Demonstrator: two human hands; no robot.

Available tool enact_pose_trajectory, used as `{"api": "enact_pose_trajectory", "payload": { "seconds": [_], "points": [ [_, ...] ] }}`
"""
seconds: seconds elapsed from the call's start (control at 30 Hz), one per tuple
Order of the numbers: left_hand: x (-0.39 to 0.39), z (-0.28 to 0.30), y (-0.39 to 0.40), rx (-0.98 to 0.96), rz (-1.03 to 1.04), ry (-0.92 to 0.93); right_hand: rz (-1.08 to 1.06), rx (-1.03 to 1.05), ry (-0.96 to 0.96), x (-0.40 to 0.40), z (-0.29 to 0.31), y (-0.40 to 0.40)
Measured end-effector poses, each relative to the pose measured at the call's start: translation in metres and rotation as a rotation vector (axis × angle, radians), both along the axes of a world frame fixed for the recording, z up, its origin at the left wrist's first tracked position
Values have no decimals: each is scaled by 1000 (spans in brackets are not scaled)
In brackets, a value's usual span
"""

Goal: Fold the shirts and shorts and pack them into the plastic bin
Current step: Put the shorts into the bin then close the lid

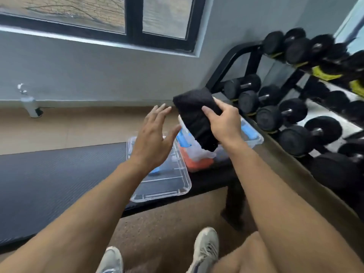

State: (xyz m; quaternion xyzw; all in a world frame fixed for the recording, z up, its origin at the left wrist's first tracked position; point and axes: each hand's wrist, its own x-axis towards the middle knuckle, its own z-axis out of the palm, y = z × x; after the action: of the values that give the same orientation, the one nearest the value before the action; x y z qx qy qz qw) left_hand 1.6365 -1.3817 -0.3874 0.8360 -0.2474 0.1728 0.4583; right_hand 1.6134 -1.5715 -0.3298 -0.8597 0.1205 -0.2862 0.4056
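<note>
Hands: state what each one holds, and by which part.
Right hand grips the folded black garment along its right edge, above the plastic bin. Left hand is open, holding nothing.

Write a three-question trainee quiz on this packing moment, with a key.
1. True or false: the right hand grips a folded black garment above the plastic bin.
2. Where is the clear lid? A) snapped on the bin B) lying on the dark mat beside the bin C) in the left hand
3. Fill in: the left hand is open and holds ____.

Key: 1 true. 2 B. 3 nothing; its fingers are spread over the lid. The bin already holds orange and pale clothes.
</note>
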Motion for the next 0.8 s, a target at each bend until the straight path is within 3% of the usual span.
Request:
{"api": "enact_pose_trajectory", "payload": {
  "seconds": [0.17,0.33,0.5,0.8],
  "points": [
    [17,-13,-53,141,-162,15,-243,103,65,1,-10,-64],
    [29,-17,-93,230,-207,56,-332,125,174,13,-19,-99],
    [30,-25,-117,358,-166,50,-302,-33,268,25,-31,-111],
    [25,-28,-123,523,-80,93,-175,-105,514,45,-37,-114]
  ]
}}
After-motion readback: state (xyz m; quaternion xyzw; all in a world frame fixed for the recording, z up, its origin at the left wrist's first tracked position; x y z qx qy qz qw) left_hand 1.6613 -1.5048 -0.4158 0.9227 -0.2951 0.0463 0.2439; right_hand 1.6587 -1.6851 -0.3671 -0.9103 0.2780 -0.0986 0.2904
